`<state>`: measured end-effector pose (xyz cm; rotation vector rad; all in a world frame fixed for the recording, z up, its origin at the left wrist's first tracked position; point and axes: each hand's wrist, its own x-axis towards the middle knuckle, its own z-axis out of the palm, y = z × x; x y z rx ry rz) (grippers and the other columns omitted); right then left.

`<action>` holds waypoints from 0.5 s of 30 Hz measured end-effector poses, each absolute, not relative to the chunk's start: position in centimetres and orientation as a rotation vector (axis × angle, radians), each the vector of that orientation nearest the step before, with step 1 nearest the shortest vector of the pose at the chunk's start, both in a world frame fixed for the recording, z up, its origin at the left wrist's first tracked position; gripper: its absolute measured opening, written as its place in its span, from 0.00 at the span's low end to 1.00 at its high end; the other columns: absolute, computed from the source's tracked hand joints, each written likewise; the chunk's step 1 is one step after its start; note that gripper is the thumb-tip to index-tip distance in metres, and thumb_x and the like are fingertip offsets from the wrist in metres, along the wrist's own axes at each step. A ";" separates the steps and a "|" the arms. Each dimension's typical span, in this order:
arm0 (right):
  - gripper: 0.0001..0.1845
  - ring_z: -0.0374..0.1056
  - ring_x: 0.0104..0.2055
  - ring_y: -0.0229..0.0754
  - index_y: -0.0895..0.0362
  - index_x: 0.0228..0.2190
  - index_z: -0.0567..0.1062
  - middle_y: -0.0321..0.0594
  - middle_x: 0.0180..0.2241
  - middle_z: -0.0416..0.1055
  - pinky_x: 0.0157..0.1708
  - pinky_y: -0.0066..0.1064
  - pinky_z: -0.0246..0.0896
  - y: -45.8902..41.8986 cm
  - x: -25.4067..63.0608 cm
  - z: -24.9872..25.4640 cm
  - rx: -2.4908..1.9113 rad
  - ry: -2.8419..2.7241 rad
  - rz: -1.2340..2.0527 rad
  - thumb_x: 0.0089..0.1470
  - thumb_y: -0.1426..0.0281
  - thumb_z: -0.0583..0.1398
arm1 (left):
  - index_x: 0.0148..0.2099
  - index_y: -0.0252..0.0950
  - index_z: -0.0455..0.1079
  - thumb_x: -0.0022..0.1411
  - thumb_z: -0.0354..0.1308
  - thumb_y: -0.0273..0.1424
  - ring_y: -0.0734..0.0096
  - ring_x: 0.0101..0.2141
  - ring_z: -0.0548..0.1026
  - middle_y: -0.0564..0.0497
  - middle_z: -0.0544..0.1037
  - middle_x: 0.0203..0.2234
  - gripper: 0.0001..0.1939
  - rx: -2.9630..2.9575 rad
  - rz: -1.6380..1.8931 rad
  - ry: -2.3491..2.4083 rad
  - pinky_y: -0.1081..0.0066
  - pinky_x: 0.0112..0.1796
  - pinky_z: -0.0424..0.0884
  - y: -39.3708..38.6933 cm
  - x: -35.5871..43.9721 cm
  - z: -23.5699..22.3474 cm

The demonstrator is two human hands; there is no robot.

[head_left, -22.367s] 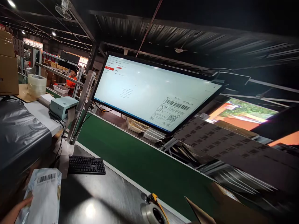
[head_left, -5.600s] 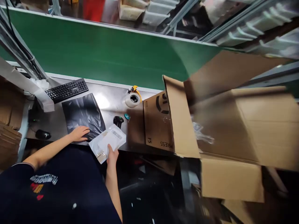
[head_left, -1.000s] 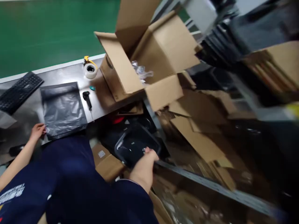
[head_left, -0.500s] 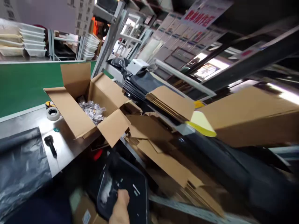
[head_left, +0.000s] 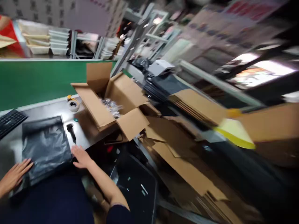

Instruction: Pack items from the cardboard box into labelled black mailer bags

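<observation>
A black plastic mailing bag (head_left: 45, 146) lies flat on the steel table (head_left: 53, 109). My left hand (head_left: 14, 175) rests open at the bag's near left corner, fingers stretched out. My right hand (head_left: 80, 156) lies open at the bag's near right corner, by the table's front edge. A black handheld scanner (head_left: 71, 131) lies just beyond my right hand. Neither hand holds anything.
An open cardboard box (head_left: 112, 96) with clear packets inside stands at the table's right end. A tape roll (head_left: 73, 105) and a keyboard (head_left: 10, 120) sit at the back. A green conveyor belt (head_left: 35, 82) runs behind. A black bin (head_left: 137, 186) and flattened cardboard (head_left: 184, 165) lie below right.
My right hand has left the black bin below the table and come up to the black bag's near right corner. The view has swung back left towards the table.
</observation>
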<state>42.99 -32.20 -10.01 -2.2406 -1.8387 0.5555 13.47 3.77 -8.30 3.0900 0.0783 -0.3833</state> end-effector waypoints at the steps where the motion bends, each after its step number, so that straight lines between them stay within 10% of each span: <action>1: 0.52 0.42 0.78 0.64 0.69 0.72 0.53 0.61 0.76 0.46 0.76 0.54 0.37 -30.0 43.3 -10.0 -2.155 -1.906 0.612 0.57 0.58 0.65 | 0.68 0.52 0.71 0.56 0.57 0.26 0.48 0.67 0.71 0.47 0.71 0.68 0.37 3.045 -0.466 0.076 0.52 0.63 0.70 3.6 11.8 -8.7; 7: 0.58 0.40 0.79 0.66 0.71 0.72 0.52 0.65 0.76 0.43 0.77 0.59 0.34 -25.5 42.9 -14.5 -1.880 -2.241 0.857 0.48 0.67 0.70 | 0.76 0.44 0.58 0.59 0.53 0.18 0.52 0.75 0.53 0.43 0.56 0.75 0.43 2.712 -0.639 0.170 0.46 0.72 0.49 3.6 6.5 -10.7; 15: 0.48 0.51 0.77 0.56 0.57 0.69 0.65 0.53 0.74 0.56 0.76 0.59 0.44 -29.3 38.8 -15.5 -1.947 -2.039 0.878 0.47 0.85 0.56 | 0.70 0.47 0.69 0.61 0.53 0.22 0.58 0.73 0.59 0.47 0.64 0.73 0.36 2.404 -0.455 0.350 0.50 0.73 0.45 1.2 3.0 -10.0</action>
